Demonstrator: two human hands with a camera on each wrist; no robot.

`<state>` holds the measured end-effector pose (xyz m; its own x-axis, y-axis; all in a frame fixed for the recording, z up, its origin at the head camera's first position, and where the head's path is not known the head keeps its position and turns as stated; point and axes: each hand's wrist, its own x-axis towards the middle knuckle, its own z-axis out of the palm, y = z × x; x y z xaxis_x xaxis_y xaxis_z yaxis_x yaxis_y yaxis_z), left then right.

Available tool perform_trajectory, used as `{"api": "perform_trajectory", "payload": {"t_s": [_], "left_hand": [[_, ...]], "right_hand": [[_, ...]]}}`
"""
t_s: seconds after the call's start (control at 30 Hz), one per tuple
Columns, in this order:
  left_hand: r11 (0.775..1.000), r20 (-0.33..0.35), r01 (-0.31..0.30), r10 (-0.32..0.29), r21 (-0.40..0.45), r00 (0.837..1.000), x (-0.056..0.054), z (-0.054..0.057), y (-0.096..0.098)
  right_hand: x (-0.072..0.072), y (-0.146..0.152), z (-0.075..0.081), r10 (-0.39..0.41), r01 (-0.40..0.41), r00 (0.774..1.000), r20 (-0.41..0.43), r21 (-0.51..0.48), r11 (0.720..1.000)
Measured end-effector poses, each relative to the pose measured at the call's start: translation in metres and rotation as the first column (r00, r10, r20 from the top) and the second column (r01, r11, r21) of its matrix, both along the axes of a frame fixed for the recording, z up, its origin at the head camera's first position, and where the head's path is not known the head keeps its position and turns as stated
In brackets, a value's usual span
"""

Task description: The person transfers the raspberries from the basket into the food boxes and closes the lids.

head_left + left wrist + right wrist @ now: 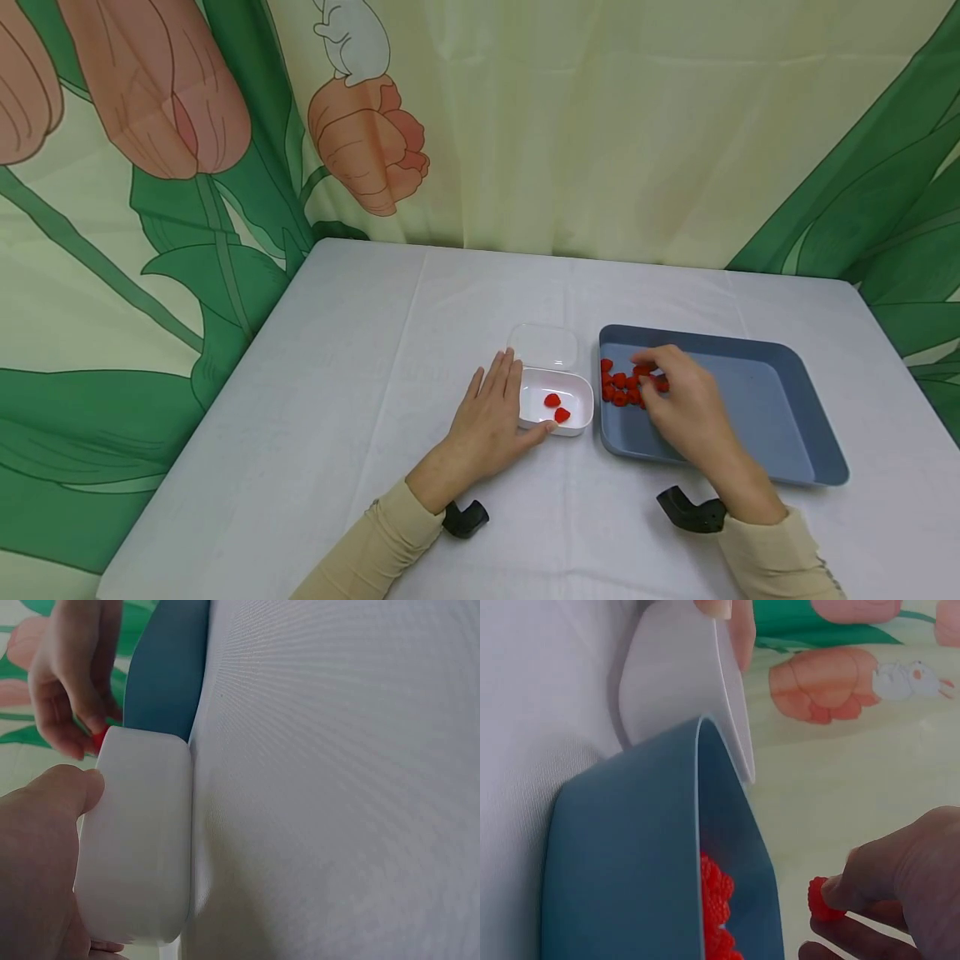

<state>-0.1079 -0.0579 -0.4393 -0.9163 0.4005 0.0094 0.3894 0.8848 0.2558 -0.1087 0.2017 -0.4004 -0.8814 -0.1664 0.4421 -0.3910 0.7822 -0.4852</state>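
Note:
A small white box (pixel 581 423) holds two red raspberries (pixel 552 401). My left hand (pixel 483 417) rests against its left side with straight fingers, the thumb lying on the near rim. To the right is a blue-grey tray (pixel 750 408) with a cluster of raspberries (pixel 619 397) at its left end. Above that cluster my right hand (pixel 693 404) pinches one raspberry (pixel 825 898) between thumb and finger, as the right wrist view shows. The hand covers part of the cluster in the head view.
A clear plastic lid (pixel 543 346) lies tipped back behind the white box. A white cloth covers the table (pixel 300 450). Behind it hangs a curtain (pixel 570 133) printed with tulips and a rabbit. Each wrist wears a black mount (pixel 692 512).

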Motion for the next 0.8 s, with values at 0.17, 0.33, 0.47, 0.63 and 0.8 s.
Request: {"api": "perform_trajectory", "payload": {"t_s": [0.17,0.33,0.47,0.63,0.8], "left_hand": [[1.000,-0.001,0.001,-0.001,0.006,1.000,0.000,0.000,0.000],[1.000,0.003,0.002,-0.002,0.007,1.000,0.000,0.000,-0.001],[1.000,-0.002,0.001,-0.001,0.004,1.000,0.000,0.000,-0.001],[1.000,-0.009,0.004,-0.004,-0.002,1.000,0.001,0.001,-0.001],[1.000,-0.013,0.008,-0.008,-0.006,1.000,0.001,0.002,-0.001]], "right_hand": [[-0.001,-0.010,0.001,0.039,-0.039,0.999,-0.019,0.008,0.999],[-0.002,-0.023,0.000,0.077,-0.077,0.997,-0.023,0.018,0.997],[-0.002,-0.034,0.001,0.109,-0.109,0.994,0.006,0.016,0.994],[-0.001,-0.047,0.002,0.156,-0.155,0.986,0.061,-0.007,0.988],[-0.003,-0.059,-0.002,0.209,-0.209,0.972,0.111,-0.014,0.978]]}}
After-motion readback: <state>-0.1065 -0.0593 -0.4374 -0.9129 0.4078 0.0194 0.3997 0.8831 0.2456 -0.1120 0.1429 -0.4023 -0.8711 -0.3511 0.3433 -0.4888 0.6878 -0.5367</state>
